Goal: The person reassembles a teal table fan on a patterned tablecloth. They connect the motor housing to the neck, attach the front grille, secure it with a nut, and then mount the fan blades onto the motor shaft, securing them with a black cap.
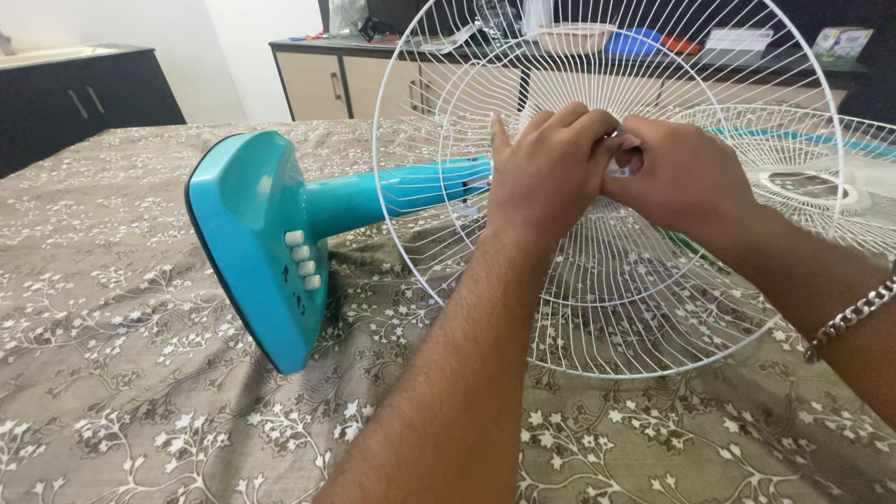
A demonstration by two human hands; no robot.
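A blue fan (280,224) lies on its side on a bed (112,392) with a brown cover that has white flowers on it. The flat foot of the fan faces the camera, and it has a row of small white buttons (303,259) on it. The blue pole of the fan runs to the right, into the middle of a big round white wire cage (616,317). The cage stands up on its edge and its bottom rim rests on the bed. Both hands are at the middle of the cage, close together and touching each other. The left hand (546,173) is curled, with its fingers bent over the middle part of the cage. The right hand (686,177) is also curled, and its fingers pinch a small pale part (621,168) at the middle; it is too hidden to tell what it is. A silver chain (854,317) is on the right wrist. A second white wire cage (803,182) lies flat on the bed behind the right hand. Far back there is a long cupboard (345,84) with boxes and other things on top, and a dark cabinet (75,103) is at the far left.
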